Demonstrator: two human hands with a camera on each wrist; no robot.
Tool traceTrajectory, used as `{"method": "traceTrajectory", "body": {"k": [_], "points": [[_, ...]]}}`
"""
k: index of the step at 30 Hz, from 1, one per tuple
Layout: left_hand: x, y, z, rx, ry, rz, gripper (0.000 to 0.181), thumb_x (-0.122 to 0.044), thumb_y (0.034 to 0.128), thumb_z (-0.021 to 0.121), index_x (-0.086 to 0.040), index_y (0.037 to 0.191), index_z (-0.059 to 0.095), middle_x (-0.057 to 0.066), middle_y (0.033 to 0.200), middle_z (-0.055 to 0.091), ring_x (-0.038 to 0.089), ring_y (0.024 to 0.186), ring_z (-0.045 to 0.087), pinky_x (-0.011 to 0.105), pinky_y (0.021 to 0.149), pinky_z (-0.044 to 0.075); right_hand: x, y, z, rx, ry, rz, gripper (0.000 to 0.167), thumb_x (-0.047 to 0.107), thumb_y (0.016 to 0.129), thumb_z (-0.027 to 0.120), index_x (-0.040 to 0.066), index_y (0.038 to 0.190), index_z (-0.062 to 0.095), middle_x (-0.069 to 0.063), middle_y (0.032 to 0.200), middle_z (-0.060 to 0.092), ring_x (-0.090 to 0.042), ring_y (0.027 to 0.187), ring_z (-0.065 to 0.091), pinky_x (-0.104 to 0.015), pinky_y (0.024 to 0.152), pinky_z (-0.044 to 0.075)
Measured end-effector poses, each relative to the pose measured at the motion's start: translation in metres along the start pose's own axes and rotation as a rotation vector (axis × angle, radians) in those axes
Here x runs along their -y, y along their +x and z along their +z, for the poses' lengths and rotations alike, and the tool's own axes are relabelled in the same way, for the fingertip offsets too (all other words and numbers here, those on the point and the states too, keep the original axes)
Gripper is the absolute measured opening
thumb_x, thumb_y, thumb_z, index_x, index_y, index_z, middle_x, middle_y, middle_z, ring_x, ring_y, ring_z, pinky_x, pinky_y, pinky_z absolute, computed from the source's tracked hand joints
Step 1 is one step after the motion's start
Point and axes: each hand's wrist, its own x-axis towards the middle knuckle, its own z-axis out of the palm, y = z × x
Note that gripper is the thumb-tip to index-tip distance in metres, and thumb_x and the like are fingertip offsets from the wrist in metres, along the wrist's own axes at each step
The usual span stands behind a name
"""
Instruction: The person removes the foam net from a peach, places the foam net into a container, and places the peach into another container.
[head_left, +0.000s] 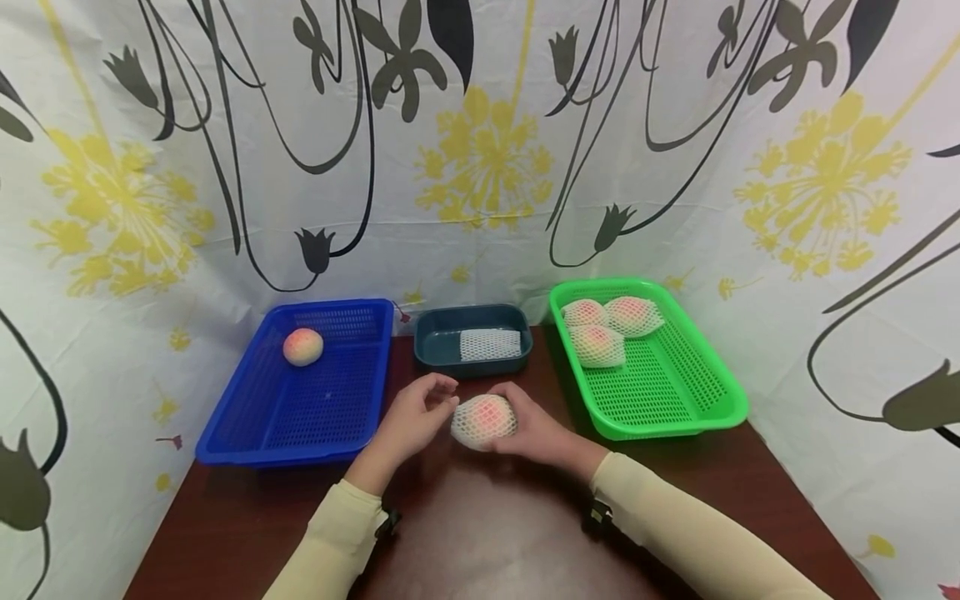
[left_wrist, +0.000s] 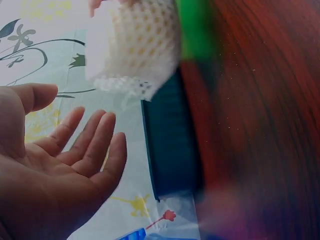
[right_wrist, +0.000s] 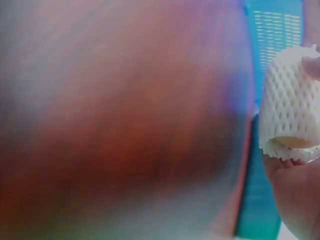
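A peach in a white foam net sleeve is held above the table in my right hand, thumb and fingers around its right side. In the right wrist view the sleeve has an open end, where a bit of the peach shows. My left hand is just left of the peach, apart from it and holding nothing. Its fingers look loosely bent and spread in the left wrist view, with the palm bare.
A blue basket at left holds one bare peach. At the back centre, a dark teal tray contains white foam netting. The green basket at right holds several netted peaches. A patterned cloth hangs behind.
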Motion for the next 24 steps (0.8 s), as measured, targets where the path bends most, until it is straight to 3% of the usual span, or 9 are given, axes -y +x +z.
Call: {"method": "traceTrajectory", "body": {"k": [4, 12, 19, 24], "points": [[-0.004, -0.002, -0.009, 0.006, 0.014, 0.083, 0.031, -0.021, 0.1067, 0.076, -0.013, 0.136, 0.071, 0.008, 0.132, 0.074, 0.023, 0.119, 0.072, 0.052, 0.105, 0.059, 0.018, -0.001, -0.010, -0.036, 0.025, -0.018, 0.079, 0.030, 0.084, 0.098, 0.019, 0.146, 0.050, -0.002, 0.134, 0.061, -0.020, 0.116, 0.063, -0.038, 0.100, 0.055], [-0.009, -0.002, -0.034, -0.014, 0.101, 0.337, 0.027, -0.013, 0.1012, 0.083, -0.012, 0.128, 0.075, 0.000, 0.122, 0.072, 0.016, 0.111, 0.070, 0.044, 0.099, 0.061, 0.053, 0.002, -0.039, -0.073, 0.016, -0.094, 0.082, 0.023, 0.084, 0.098, 0.017, 0.149, 0.049, -0.003, 0.138, 0.059, -0.022, 0.119, 0.062, -0.037, 0.099, 0.056], [-0.012, -0.003, -0.038, -0.027, 0.063, 0.422, 0.024, -0.016, 0.0985, 0.087, -0.017, 0.121, 0.079, -0.005, 0.119, 0.073, 0.013, 0.109, 0.071, 0.039, 0.097, 0.062, 0.070, 0.002, -0.053, -0.067, 0.018, -0.138, 0.088, 0.016, 0.082, 0.100, 0.014, 0.153, 0.048, -0.007, 0.143, 0.056, -0.026, 0.123, 0.059, -0.037, 0.100, 0.056], [-0.015, -0.003, -0.034, -0.007, -0.009, 0.503, 0.028, -0.011, 0.0971, 0.087, -0.018, 0.123, 0.079, -0.003, 0.122, 0.073, 0.018, 0.112, 0.072, 0.040, 0.096, 0.063, 0.076, 0.002, -0.057, -0.033, -0.011, -0.137, 0.087, 0.022, 0.084, 0.100, 0.018, 0.153, 0.047, -0.004, 0.144, 0.055, -0.023, 0.124, 0.058, -0.038, 0.101, 0.055]]}}
